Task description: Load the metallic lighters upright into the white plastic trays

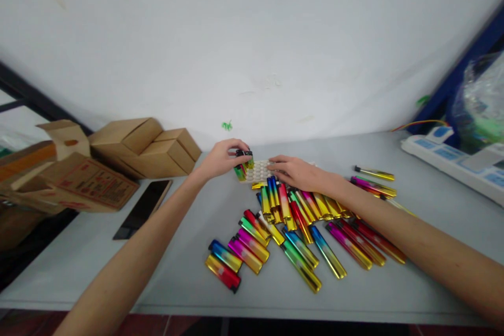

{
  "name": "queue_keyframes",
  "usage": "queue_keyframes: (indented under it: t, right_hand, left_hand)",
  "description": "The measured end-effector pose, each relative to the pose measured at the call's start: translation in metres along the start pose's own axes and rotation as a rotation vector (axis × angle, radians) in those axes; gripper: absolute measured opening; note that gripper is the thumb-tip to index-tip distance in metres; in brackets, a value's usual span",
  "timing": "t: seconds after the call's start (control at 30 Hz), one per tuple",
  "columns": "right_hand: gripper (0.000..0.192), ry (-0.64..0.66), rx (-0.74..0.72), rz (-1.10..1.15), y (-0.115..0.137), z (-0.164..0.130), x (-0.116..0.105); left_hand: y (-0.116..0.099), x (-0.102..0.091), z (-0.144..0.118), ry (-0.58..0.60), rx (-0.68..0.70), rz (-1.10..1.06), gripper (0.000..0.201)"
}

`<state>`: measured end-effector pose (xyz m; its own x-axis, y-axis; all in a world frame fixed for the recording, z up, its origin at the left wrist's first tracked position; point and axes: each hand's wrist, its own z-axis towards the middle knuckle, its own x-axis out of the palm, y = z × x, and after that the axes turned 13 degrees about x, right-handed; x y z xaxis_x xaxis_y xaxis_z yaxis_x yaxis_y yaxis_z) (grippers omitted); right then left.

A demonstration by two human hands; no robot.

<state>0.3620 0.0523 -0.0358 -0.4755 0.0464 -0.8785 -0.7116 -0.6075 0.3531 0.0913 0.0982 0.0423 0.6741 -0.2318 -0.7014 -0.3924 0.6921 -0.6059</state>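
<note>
A white tray (260,170) with rows of round sockets lies on a grey table (189,273), close to the white wall behind it, and everything else sits around this tray. At the tray's left end, the left hand (220,160) has its fingers curled around a small bunch of lighters (244,165), which stand upright with black tops at the tray's left edge. The right hand (293,170) lies palm down on the right part of the tray, fingers stretched out flat and loose, gripping nothing; its forearm crosses over some of the lighters below. Just in front of the tray, nearer the viewer, a loose heap of metallic lighters (291,231) in gold, red, pink, blue and green spreads across the table. Well to the left of the tray sit brown cardboard boxes (145,147), with a dark phone (144,207) lying flat in front of them. Far to the right of the tray lies a white power strip (452,160).
</note>
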Motion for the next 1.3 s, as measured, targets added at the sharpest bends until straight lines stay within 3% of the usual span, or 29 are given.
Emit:
queue_keyframes:
  t: [0.23,0.4,0.53,0.6,0.67,0.73,0.8,0.87,0.97,1.03,1.17,1.3]
  right_hand:
    - [0.036,-0.003,-0.009,0.049,-0.002,0.000,0.001]
    - [0.036,0.005,-0.010,0.031,0.000,0.000,-0.001]
    - [0.035,0.000,-0.002,0.021,0.001,0.000,-0.001]
    - [0.035,-0.006,0.004,0.023,0.002,0.000,-0.001]
    - [0.035,0.000,0.004,0.026,0.002,0.000,-0.001]
    - [0.036,0.010,0.002,0.029,0.002,-0.001,-0.003]
    - [0.036,0.017,-0.004,0.030,0.002,-0.001,-0.004]
    - [0.035,0.018,-0.007,0.029,0.002,-0.001,-0.004]
    - [0.035,0.010,-0.002,0.017,0.002,-0.001,-0.003]
    - [0.035,0.006,0.002,0.004,0.001,0.000,-0.001]
    - [0.034,0.003,0.000,-0.010,0.002,0.000,-0.001]
    - [0.034,0.011,0.016,-0.006,0.004,-0.001,-0.003]
  left_hand:
    - [-0.009,-0.001,0.002,0.064,0.056,0.182,0.026]
    - [-0.011,-0.001,0.006,0.070,0.082,0.183,0.027]
    - [-0.015,-0.001,0.005,0.144,0.084,0.261,0.022]
    - [-0.029,0.001,0.001,0.118,0.106,0.332,0.025]
    - [-0.051,0.005,-0.007,-0.010,0.166,0.415,0.034]
    - [-0.076,0.013,-0.018,-0.092,0.208,0.497,0.030]
    - [-0.096,0.023,-0.029,-0.096,0.162,0.581,0.019]
    - [-0.105,0.034,-0.039,-0.006,0.032,0.601,0.028]
    - [-0.098,0.050,-0.051,0.188,-0.148,0.541,0.035]
    - [-0.087,0.060,-0.056,0.252,-0.203,0.490,0.035]
    - [-0.072,0.070,-0.059,0.274,-0.235,0.417,0.040]
    - [-0.071,0.073,-0.055,0.294,-0.243,0.410,0.044]
